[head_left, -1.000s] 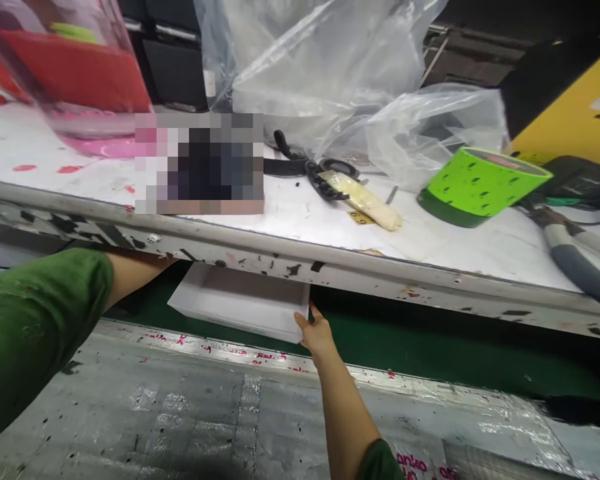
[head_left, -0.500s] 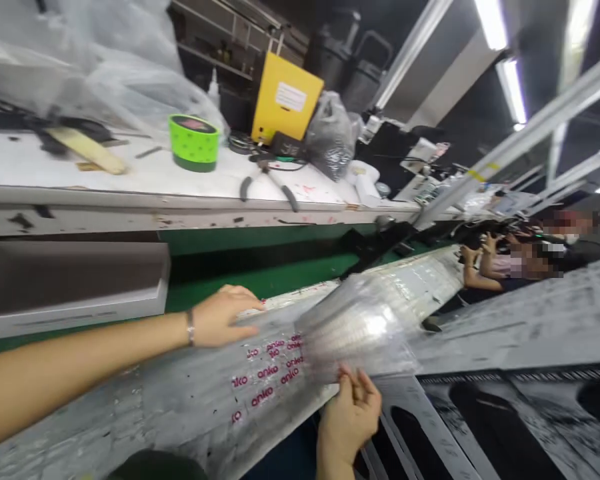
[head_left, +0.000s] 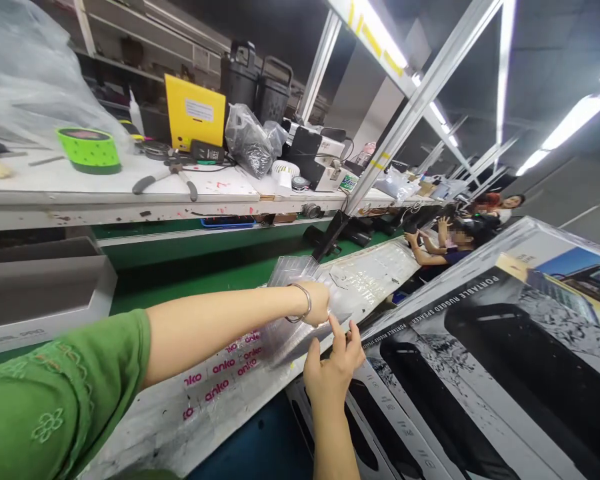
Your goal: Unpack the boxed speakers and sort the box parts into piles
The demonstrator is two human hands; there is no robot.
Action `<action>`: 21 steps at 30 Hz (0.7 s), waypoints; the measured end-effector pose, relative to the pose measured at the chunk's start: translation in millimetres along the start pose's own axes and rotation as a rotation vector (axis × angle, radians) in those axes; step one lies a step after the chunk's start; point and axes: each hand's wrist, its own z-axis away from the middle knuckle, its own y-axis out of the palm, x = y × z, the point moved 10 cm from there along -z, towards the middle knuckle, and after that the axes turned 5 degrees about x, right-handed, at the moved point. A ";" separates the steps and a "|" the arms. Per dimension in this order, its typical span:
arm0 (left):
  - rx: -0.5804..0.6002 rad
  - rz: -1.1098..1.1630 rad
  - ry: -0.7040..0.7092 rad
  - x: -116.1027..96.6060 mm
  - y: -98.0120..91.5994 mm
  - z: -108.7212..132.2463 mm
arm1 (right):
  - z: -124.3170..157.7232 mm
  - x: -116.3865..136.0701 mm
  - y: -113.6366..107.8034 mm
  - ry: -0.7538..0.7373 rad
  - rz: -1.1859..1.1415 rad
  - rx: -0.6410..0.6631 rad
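Thing in hand: we see a stack of clear plastic bags (head_left: 300, 307) lying on the front table (head_left: 170, 427), between our two hands.
Left hand: our left hand (head_left: 316, 301) is on top of the stack, the fingers bent over its far side; how tightly they close, we cannot tell.
Right hand: our right hand (head_left: 333, 370) comes from below, the fingers narrow, the tips touching the near edge of the stack.
Direction: the stack lies just above and a little left of the right fingers, directly under the left hand, so the left hand is the nearer one.
Long axis: it runs from lower left to upper right, along the table edge.
Writing on the plastic: "anko", in pink, repeated several times.
Writing on the boxes: the printed cartons (head_left: 480, 360) at the right read "PORTABLE RUGGED SPEAKER".
Back table: a green tape roll (head_left: 90, 150), pliers (head_left: 167, 179) and a yellow box (head_left: 195, 120) with a white label, too small to read.
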 end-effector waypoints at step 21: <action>-0.141 -0.185 0.031 -8.6 8.6 28.7 | -2.1 -0.7 1.7 -0.110 -0.052 -0.065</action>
